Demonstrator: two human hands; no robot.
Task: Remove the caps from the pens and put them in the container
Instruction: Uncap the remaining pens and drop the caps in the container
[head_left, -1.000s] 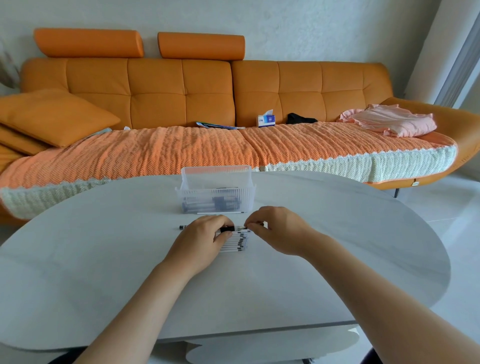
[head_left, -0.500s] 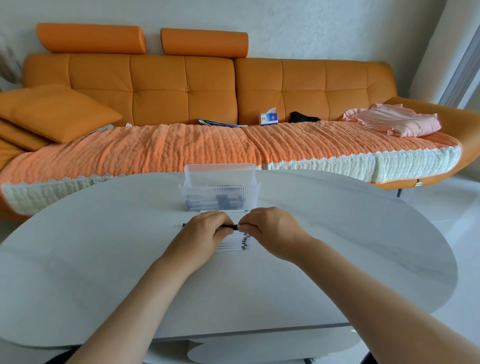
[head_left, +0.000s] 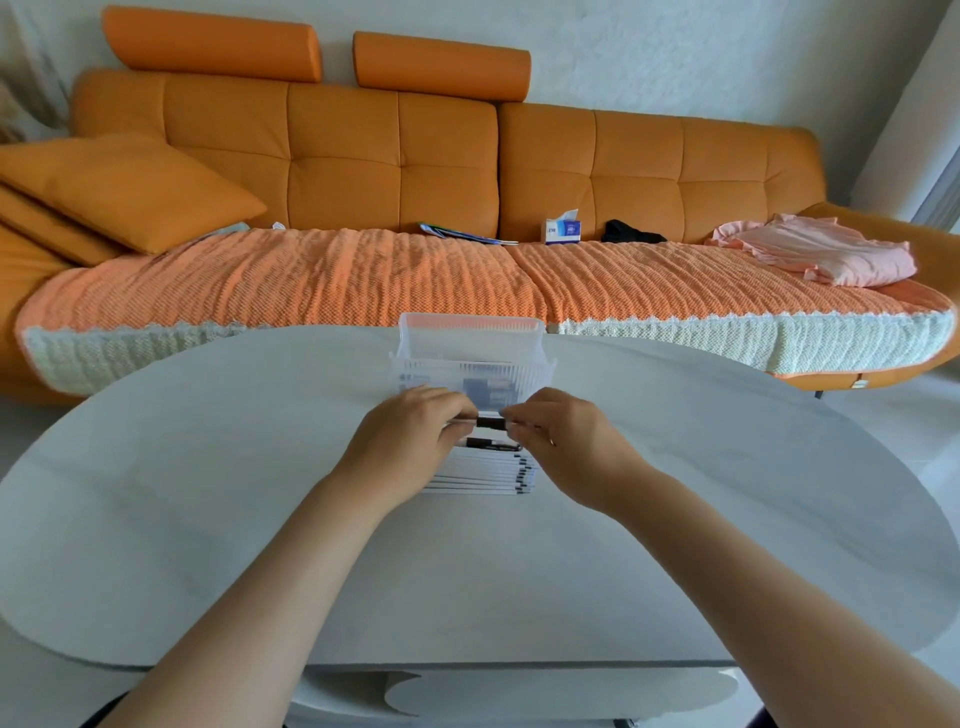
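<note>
Head view: two hands meet over the middle of the grey table (head_left: 208, 493). The left hand (head_left: 410, 431) and the right hand (head_left: 561, 436) both pinch one pen (head_left: 491, 422), fingers curled on its two ends. Only a short black stretch of it shows between them. It lies level, just nearer than the container (head_left: 470, 325).

That is a single clear ribbed plastic basket at the far middle of the table. Dark shapes lie inside, too blurred through the wall to count.

Below the hands, one pen with a black cap (head_left: 491, 443) lies on the table. Nearer than it is a row of white pens (head_left: 480, 473), side by side. There are about eight. Their edges run together and the left hand covers their left ends, so the count is unsure.

Behind is one orange sofa (head_left: 343, 156) with two headrest rolls (head_left: 210, 44) and two stacked cushions (head_left: 130, 192) at the left. On its seat are one tissue box (head_left: 562, 228), one dark bundle (head_left: 631, 232) and one pink garment (head_left: 826, 249).
</note>
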